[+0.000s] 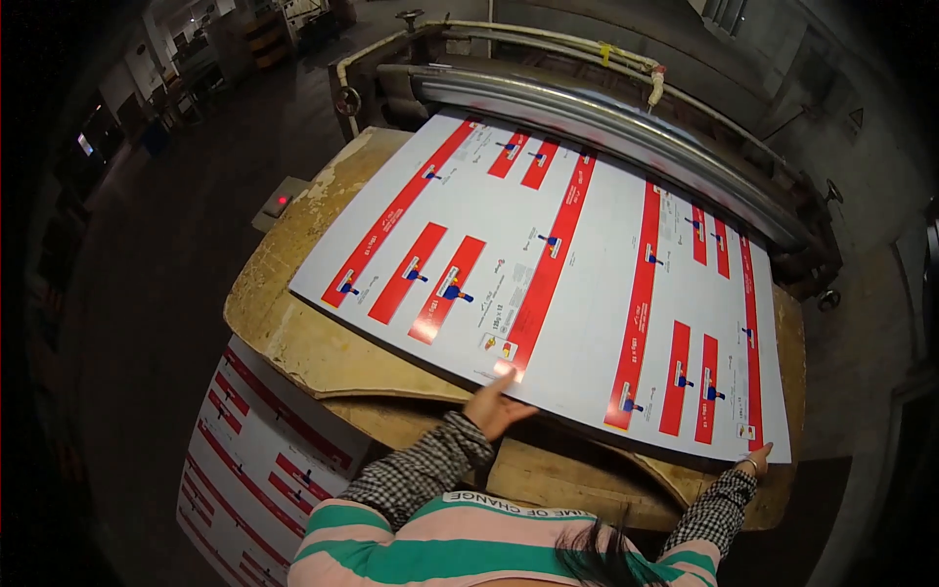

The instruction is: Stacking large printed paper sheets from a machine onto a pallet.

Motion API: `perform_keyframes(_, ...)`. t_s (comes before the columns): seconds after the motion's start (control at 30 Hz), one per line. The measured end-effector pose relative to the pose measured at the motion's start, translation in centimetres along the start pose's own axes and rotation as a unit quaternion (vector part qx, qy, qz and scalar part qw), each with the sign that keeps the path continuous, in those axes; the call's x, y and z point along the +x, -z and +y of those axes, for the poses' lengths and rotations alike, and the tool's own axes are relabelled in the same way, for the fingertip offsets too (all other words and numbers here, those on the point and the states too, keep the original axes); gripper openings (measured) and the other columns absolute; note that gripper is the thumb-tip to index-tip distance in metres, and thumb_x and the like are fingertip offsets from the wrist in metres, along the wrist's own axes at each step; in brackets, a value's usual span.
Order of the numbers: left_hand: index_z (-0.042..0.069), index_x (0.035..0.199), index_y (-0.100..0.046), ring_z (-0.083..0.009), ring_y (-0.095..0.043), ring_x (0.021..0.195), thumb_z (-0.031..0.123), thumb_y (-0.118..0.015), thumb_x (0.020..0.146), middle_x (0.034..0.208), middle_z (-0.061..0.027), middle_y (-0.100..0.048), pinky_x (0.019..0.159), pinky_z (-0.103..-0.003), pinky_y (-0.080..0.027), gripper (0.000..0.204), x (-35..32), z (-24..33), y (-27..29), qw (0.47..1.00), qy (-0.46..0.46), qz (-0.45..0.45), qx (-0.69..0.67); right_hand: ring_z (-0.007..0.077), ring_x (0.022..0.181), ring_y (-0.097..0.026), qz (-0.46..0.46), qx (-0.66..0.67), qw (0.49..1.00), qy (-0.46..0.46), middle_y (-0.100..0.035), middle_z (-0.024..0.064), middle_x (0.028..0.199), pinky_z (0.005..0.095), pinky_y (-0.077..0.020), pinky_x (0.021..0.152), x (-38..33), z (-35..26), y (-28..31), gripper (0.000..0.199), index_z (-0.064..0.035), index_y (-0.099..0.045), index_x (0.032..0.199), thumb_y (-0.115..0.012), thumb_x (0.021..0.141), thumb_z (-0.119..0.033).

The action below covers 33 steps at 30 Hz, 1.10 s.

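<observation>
The sheet (592, 303) lies on the table (313, 344), up to the roller (606, 132) at the far edge. The left hand (496, 409) pinches its near edge, thumb above; the right hand (756, 459) touches a corner, its fingers unclear. Probably light, stiffish, slick: best held by both near corners.

This looks like a print workshop, given the metal roller (611, 137), handwheels (347, 101), worn worktop (293, 338) and large printed sheets (582, 308).
</observation>
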<state>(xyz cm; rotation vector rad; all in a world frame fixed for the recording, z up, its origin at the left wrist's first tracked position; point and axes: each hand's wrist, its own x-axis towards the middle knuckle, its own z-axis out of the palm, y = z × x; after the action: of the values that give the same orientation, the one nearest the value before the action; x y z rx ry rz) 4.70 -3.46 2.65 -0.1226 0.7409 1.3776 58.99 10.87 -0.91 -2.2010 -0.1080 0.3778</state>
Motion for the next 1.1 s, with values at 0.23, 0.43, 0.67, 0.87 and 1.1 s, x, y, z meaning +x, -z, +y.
perform_keyframes(0.23,0.006,0.118,-0.036,-0.0277,-0.054,0.095,0.009,-0.048,0.083,0.108,-0.0119,-0.050,0.073,-0.044,-0.051,0.037,1.1,-1.1,0.9,0.993,-0.016,0.034,0.114,0.0289,0.065,-0.057,0.044,-0.144,0.988,0.043,-0.060,0.0205,0.080,0.0396,-0.0465,0.058,4.5,2.4,-1.7,0.065,0.0067,-0.060,0.087,-0.045,0.077,-0.056)
perform_keyframes(0.43,0.004,0.113,-0.041,-0.0232,-0.055,0.091,0.008,-0.048,0.083,0.104,-0.0103,-0.053,0.073,-0.035,-0.050,0.031,2.4,-1.2,0.5,0.979,-0.041,0.052,0.195,0.0296,0.116,-0.034,-0.462,-0.057,0.676,0.572,-0.037,0.0197,0.123,0.0379,-0.0293,0.095,-25.3,-1.1,-7.1,0.061,0.0002,-0.041,0.117,-0.068,0.067,-0.023)
perform_keyframes(0.67,0.000,0.104,-0.049,-0.0207,-0.057,0.083,0.004,-0.057,0.077,0.096,-0.0108,-0.055,0.069,-0.031,-0.051,0.029,1.5,-0.2,1.5,0.983,-0.029,-0.021,0.178,0.0398,0.117,-0.031,-0.588,-0.303,0.264,0.702,-0.035,0.0286,0.123,0.0394,-0.0319,0.095,-37.7,-1.5,-5.7,0.063,-0.0022,-0.043,0.114,-0.067,0.062,-0.029)
perform_keyframes(0.87,-0.005,0.109,-0.045,-0.0280,-0.053,0.095,0.012,-0.043,0.086,0.105,-0.0187,-0.052,0.083,-0.040,-0.047,0.029,0.4,-0.6,1.0,0.992,-0.017,-0.030,0.123,0.0318,0.070,-0.057,-0.675,-0.181,0.368,0.613,-0.059,0.0178,0.080,0.0357,-0.0468,0.065,-38.2,-7.5,-2.0,0.018,0.0034,-0.055,0.075,-0.050,0.074,-0.014)
perform_keyframes(1.1,-0.006,0.118,-0.035,-0.0321,-0.047,0.105,0.003,-0.028,0.085,0.116,-0.0212,-0.044,0.084,-0.045,-0.045,0.034,1.0,-0.1,0.3,0.988,-0.001,-0.005,0.153,0.0297,0.096,-0.055,-0.692,-0.214,0.355,0.591,-0.054,0.0191,0.108,0.0307,-0.0444,0.082,-36.4,-2.6,-4.0,0.028,0.0030,-0.059,0.092,-0.060,0.071,-0.015)
